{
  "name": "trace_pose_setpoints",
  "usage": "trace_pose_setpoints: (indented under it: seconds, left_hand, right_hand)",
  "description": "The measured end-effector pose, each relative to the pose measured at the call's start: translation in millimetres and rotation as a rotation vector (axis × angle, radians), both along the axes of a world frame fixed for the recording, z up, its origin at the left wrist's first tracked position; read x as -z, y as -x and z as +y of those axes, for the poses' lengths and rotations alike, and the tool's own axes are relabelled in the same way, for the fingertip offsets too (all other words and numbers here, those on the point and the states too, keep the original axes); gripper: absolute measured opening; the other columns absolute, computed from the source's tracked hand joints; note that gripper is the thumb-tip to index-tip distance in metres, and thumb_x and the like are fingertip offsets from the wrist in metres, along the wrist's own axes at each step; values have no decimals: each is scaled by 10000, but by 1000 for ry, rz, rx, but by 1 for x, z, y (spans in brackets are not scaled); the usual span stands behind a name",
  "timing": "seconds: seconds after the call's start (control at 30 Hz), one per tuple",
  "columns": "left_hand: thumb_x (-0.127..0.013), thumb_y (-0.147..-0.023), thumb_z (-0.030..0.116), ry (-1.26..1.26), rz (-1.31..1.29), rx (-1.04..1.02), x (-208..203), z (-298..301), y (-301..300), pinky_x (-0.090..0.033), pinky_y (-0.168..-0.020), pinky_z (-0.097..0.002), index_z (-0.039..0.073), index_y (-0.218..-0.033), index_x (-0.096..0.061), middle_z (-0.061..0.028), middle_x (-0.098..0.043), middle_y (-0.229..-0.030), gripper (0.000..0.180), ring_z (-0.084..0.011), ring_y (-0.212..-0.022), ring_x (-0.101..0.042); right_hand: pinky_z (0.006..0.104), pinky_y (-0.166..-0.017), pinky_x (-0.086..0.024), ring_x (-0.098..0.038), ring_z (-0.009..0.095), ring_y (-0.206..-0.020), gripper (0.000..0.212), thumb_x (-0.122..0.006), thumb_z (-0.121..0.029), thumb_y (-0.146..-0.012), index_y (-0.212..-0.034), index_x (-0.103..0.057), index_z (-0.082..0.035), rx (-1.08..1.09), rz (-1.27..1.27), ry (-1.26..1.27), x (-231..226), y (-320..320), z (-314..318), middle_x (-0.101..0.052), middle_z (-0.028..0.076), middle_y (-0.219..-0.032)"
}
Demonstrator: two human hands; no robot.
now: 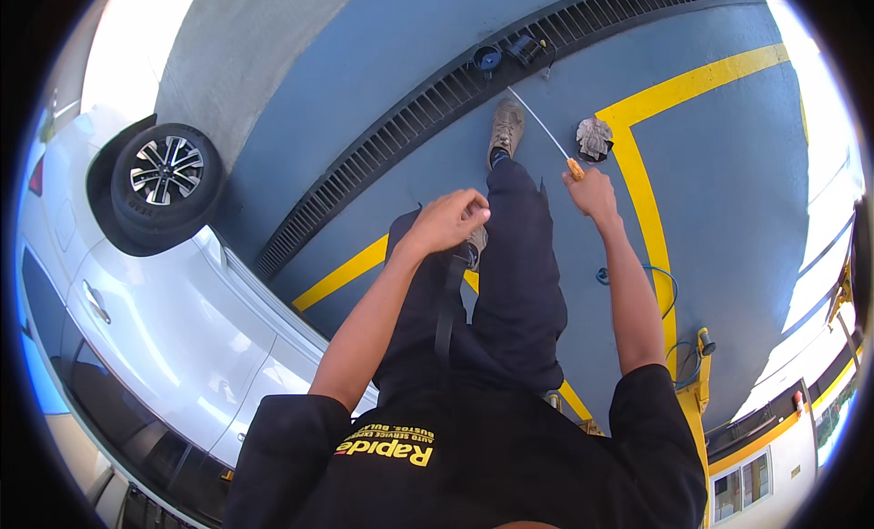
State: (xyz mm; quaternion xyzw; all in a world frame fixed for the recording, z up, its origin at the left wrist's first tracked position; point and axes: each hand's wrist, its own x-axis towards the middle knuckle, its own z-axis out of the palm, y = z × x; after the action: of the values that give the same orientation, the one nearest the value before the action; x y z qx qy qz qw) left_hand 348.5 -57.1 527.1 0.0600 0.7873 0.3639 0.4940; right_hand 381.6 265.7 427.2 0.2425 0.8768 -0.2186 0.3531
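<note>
One long, slim metal shaft [539, 124] (orange handle [575, 168] gripped in right hand [594, 194]); left hand [451, 221] loosely curled.

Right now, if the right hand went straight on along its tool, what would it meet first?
Probably the black round object, ahead of the orange-handled tool in the right hand; height is unclear, so the tool might touch the drain grate first.

This looks like a vehicle service workshop: a silvery car [173, 320] with its wheel [167, 176] showing fills the left, and broad yellow lines [645, 201] mark the blue-grey painted floor [728, 192]. A slotted drain grate [428, 104], yellow metal equipment [697, 397] and a long, orange-handled tool [575, 167] fit too.
</note>
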Motion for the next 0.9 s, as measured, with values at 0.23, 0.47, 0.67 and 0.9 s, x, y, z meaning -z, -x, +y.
trace_pose_setpoints:
  seconds: [0.23, 0.47, 0.67, 0.9]
  left_hand:
    - [-847, -879, 406, 296, 384, -90, 350, 19, 213, -504, -1079, -463, 137, -1498, -504, -185, -514, -1464, 757, -344, -1336, -563]
    - [-922, -764, 457, 237, 637, 274, 528, 46, 288, -450, -1164, -561, 337, -1609, -347, -212, -309, -1644, 1029, -472, -1437, -442]
    - [-944, -683, 463, 257, 486, 517, 524, 73, 335, -495, -1110, -509, 266, -1502, -464, -245, -545, -1386, 969, -485, -1292, -580]
    - [-934, -638, 623, 200, 596, 50, 522, 53, 361, -481, -1108, -502, 63, -1509, -464, -376, -543, -1348, 1137, -465, -1346, -509]
  right_hand:
    - [547, -864, -575, -719, 516, -988, 564, -709, -492, -958, -995, -760, 68, 80, -129, 64, 168, 99, -24, -740, 337, -955]
    - [540, -830, -560, -717, 514, -919, 496, -715, -419, -971, -979, -747, 76, 68, -186, 159, 232, 123, -32, -732, 329, -902]
    - [521, -735, -538, -691, 466, -733, 396, -711, -336, -975, -925, -736, 56, 211, -65, 193, 235, 112, -21, -687, 286, -740]
    - [509, -702, -527, -664, 440, -668, 368, -698, -308, -988, -919, -735, 52, 358, 128, 213, 228, 103, -48, -682, 262, -716]
